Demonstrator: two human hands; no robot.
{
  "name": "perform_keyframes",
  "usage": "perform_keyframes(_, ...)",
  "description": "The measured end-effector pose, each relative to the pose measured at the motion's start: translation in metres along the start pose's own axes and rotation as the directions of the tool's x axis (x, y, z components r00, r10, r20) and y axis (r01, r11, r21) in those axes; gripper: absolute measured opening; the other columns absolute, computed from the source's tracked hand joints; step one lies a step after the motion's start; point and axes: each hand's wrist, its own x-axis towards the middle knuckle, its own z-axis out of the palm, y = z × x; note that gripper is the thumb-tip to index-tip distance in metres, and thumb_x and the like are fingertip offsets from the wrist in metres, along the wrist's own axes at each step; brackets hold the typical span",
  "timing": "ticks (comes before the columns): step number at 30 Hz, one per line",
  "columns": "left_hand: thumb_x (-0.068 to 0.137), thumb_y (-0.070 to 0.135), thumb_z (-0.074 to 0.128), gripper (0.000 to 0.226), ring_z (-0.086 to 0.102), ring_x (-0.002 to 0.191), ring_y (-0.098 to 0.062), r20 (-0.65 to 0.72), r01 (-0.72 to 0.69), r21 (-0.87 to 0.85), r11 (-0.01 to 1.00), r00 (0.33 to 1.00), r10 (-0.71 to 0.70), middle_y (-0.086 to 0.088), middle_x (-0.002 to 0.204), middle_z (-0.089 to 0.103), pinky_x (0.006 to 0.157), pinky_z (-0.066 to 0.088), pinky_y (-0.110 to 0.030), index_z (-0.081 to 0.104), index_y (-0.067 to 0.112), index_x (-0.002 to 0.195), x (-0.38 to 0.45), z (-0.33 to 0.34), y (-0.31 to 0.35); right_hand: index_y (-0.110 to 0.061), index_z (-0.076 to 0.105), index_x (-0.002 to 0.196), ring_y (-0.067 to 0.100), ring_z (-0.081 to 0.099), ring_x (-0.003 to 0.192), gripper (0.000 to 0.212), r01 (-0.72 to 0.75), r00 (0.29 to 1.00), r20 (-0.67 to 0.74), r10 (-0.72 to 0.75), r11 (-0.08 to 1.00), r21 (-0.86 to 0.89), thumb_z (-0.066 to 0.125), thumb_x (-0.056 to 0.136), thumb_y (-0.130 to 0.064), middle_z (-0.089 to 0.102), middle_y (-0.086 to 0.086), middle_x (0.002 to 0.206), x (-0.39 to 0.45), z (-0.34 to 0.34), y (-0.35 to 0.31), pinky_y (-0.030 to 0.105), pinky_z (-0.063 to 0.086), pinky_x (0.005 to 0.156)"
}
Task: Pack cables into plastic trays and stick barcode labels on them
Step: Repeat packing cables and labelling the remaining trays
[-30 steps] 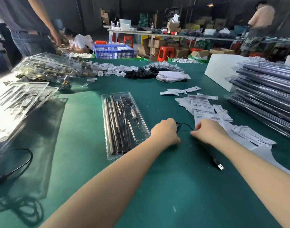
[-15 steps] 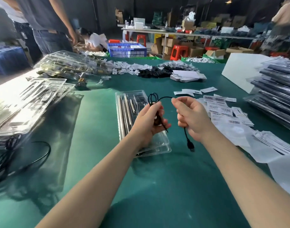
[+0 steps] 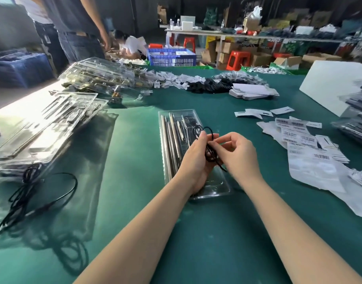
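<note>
the black cable (image 3: pixel 210 153) is bunched in loops just above the clear tray (image 3: pixel 171 128), left hand (image 3: pixel 195 160) clamped round the coil, right hand (image 3: pixel 237 154) pinching a strand, likely to keep it compact for the tray. barcode labels (image 3: pixel 299 138) lie right of the tray.

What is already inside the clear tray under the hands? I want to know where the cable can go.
The clear tray holds long metal rods along its left side and small tools at the top. Both hands, coiling the black cable, cover its lower right part.
</note>
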Motion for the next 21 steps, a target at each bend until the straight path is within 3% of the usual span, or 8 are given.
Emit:
perform_keyframes(3, 0.103, 0.036, 0.037, 0.035, 0.061, 0.066, -0.022, -0.010, 0.005, 0.006, 1.000, 1.000, -0.005, -0.011, 0.077, 0.065, 0.056, 0.050, -0.029, 0.055, 0.008, 0.093, 0.000, -0.001, 0.000, -0.019, 0.061, 0.079, 0.008, 0.058, 0.048, 0.015, -0.071, 0.984, 0.167, 0.060, 0.996, 0.058, 0.074, 0.085, -0.024, 0.066, -0.005, 0.064, 0.004, -0.009, -0.001, 0.019, 0.043, 0.046)
perform_keyframes(5, 0.102, 0.035, 0.041, 0.031, 0.056, 0.064, -0.021, -0.067, 0.041, -0.072, 0.997, 0.997, -0.046, -0.008, 0.073, 0.058, 0.062, 0.049, -0.035, 0.053, 0.010, 0.087, 0.001, -0.002, 0.002, -0.017, 0.056, 0.087, 0.012, 0.060, 0.053, 0.020, -0.198, 0.931, 0.330, 0.157, 0.976, 0.095, 0.071, 0.087, -0.031, 0.063, -0.004, 0.067, 0.007, -0.017, -0.001, 0.025, 0.047, 0.050)
perform_keyframes(8, 0.100, 0.034, 0.046, 0.028, 0.049, 0.059, -0.011, -0.137, 0.089, -0.238, 0.967, 0.983, -0.124, 0.000, 0.066, 0.053, 0.058, 0.047, -0.025, 0.052, 0.015, 0.081, 0.004, -0.005, 0.006, -0.022, 0.058, 0.095, 0.005, 0.060, 0.063, 0.029, -0.177, 0.815, 0.517, 0.260, 0.963, -0.206, 0.075, 0.080, -0.039, 0.067, -0.007, 0.079, 0.010, -0.041, -0.006, 0.020, 0.045, 0.062)
perform_keyframes(10, 0.100, 0.034, 0.048, 0.028, 0.050, 0.053, -0.009, -0.152, 0.095, -0.311, 0.946, 0.977, -0.148, 0.002, 0.060, 0.054, 0.053, 0.047, -0.021, 0.052, 0.015, 0.080, 0.005, -0.005, 0.009, -0.021, 0.061, 0.095, -0.001, 0.057, 0.058, 0.027, -0.143, 0.727, 0.617, 0.300, 0.946, -0.292, 0.080, 0.076, -0.027, 0.072, -0.009, 0.085, 0.012, -0.055, -0.010, 0.013, 0.043, 0.059)
perform_keyframes(14, 0.099, 0.033, 0.049, 0.028, 0.052, 0.050, -0.008, -0.154, 0.086, -0.308, 0.947, 0.978, -0.140, 0.002, 0.058, 0.055, 0.052, 0.048, -0.021, 0.053, 0.015, 0.079, 0.005, -0.005, 0.008, -0.016, 0.062, 0.094, 0.007, 0.063, 0.062, 0.024, -0.171, 0.696, 0.639, 0.327, 0.940, -0.296, 0.074, 0.079, -0.003, 0.071, -0.001, 0.094, 0.012, -0.065, -0.017, 0.016, 0.049, 0.057)
perform_keyframes(17, 0.100, 0.035, 0.048, 0.030, 0.049, 0.056, -0.012, -0.133, 0.083, -0.279, 0.957, 0.983, -0.125, 0.002, 0.061, 0.053, 0.054, 0.048, -0.023, 0.053, 0.015, 0.078, 0.005, -0.004, 0.008, -0.015, 0.061, 0.094, 0.010, 0.062, 0.058, 0.023, -0.144, 0.726, 0.605, 0.327, 0.933, -0.331, 0.075, 0.079, -0.006, 0.068, 0.006, 0.093, 0.010, -0.067, -0.022, 0.019, 0.049, 0.054)
perform_keyframes(21, 0.101, 0.034, 0.046, 0.027, 0.047, 0.052, -0.010, -0.078, 0.072, -0.141, 0.987, 0.993, -0.083, 0.003, 0.061, 0.049, 0.053, 0.047, -0.020, 0.049, 0.016, 0.080, 0.002, 0.000, 0.005, -0.014, 0.061, 0.088, 0.012, 0.056, 0.051, 0.019, -0.134, 0.721, 0.575, 0.387, 0.892, -0.432, 0.077, 0.080, -0.022, 0.068, 0.001, 0.064, 0.014, -0.088, -0.027, 0.024, 0.042, 0.049)
